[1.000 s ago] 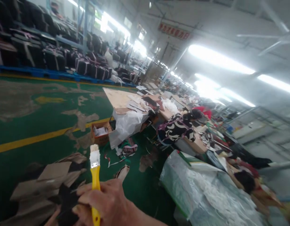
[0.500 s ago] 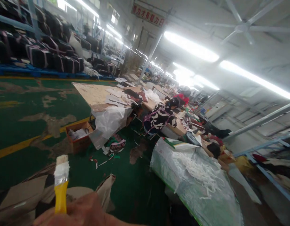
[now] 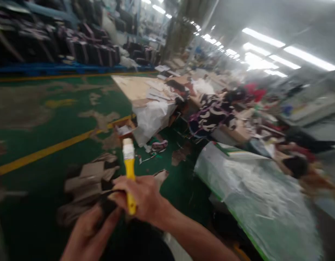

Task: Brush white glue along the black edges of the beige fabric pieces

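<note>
A flat paintbrush (image 3: 130, 168) with a yellow handle and pale bristles stands bristles-up in my right hand (image 3: 147, 197), whose fingers are wrapped round the handle. Close beside it at the lower left, my left hand (image 3: 89, 226) is closed on a dark piece of material (image 3: 107, 203). The fingertips of my right hand meet the upper edge of that piece, though blur hides whether they grip it. Below the hands lies dark shadow.
Brown scraps (image 3: 86, 183) lie on the green floor. Ahead stand a cluttered worktable (image 3: 129, 88) and a small box (image 3: 125, 128). A person in patterned clothing (image 3: 210, 114) sits beside the table. A plastic-covered surface (image 3: 238, 185) with white strips is at right.
My view has tilted down and swung left. My right hand with the paintbrush now sits nearer the middle, and my left hand has come into view holding the dark piece.
</note>
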A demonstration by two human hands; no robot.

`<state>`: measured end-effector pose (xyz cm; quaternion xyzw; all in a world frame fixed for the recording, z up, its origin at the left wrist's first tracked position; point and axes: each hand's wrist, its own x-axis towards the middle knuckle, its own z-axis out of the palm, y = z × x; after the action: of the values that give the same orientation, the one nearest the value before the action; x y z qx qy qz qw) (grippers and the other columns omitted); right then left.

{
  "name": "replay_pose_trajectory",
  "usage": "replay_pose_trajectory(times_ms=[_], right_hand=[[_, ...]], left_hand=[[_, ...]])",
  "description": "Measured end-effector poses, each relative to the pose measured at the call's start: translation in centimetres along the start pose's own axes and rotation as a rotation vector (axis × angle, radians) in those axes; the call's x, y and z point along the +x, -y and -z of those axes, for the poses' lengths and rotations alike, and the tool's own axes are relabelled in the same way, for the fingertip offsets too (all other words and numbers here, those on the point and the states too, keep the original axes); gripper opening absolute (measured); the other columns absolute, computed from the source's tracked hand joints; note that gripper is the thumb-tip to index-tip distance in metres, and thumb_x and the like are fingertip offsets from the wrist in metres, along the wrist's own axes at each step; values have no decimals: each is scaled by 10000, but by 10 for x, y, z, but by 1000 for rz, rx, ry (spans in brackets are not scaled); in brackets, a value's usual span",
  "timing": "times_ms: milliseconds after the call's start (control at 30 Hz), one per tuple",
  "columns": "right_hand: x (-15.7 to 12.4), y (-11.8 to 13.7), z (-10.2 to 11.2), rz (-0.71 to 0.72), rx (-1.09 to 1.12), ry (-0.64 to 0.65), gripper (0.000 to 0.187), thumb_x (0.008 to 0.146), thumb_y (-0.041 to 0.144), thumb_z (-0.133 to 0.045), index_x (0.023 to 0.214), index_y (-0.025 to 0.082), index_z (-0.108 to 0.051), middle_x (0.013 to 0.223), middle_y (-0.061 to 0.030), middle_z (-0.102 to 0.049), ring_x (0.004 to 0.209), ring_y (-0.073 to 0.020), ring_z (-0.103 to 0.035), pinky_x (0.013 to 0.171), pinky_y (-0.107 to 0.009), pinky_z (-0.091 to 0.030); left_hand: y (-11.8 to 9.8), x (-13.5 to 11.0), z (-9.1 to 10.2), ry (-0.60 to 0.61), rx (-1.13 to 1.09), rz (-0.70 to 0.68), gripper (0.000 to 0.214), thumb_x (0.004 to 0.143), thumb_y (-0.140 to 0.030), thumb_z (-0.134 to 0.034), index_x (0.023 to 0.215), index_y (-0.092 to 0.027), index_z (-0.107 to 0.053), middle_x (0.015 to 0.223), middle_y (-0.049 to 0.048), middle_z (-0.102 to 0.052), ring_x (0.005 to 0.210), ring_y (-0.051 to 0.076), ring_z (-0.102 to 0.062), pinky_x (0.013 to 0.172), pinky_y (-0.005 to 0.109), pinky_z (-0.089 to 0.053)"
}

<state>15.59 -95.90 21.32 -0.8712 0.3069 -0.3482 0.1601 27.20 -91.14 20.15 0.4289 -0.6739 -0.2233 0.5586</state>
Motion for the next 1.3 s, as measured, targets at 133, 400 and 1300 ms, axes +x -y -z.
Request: replay_pose_trajectory(times_ms=[133,400,1300], right_hand=[[2,-16,6,9,296,-81,320,1095,479,-475,1174,214,-636,1021,-85,-819,952,-216,-813,864,-310,-651],[14,5,30,-243,720,-79,265,1106,443,-526,1113,269,-725,589,46,-688,403,-105,-492,416,-238,-401],[51,13,-10,247,800,460,333,1073,488,-612,963,199,-738,696,11,-766,570,-120,-720,612,-261,-545]], left_hand=[[-22,-42,42,-21,98,267,217,1032,-135,-548,980,-208,-746,736,-23,-715,612,134,-656,555,205,-557],[-35,-87,57,-120,191,238,292,953,9,-495,981,-211,-685,840,-2,-735,773,138,-675,777,249,-545],[-17,-125,83,-330,439,189,372,768,133,-489,837,-232,-520,643,-21,-650,642,155,-628,643,290,-499]])
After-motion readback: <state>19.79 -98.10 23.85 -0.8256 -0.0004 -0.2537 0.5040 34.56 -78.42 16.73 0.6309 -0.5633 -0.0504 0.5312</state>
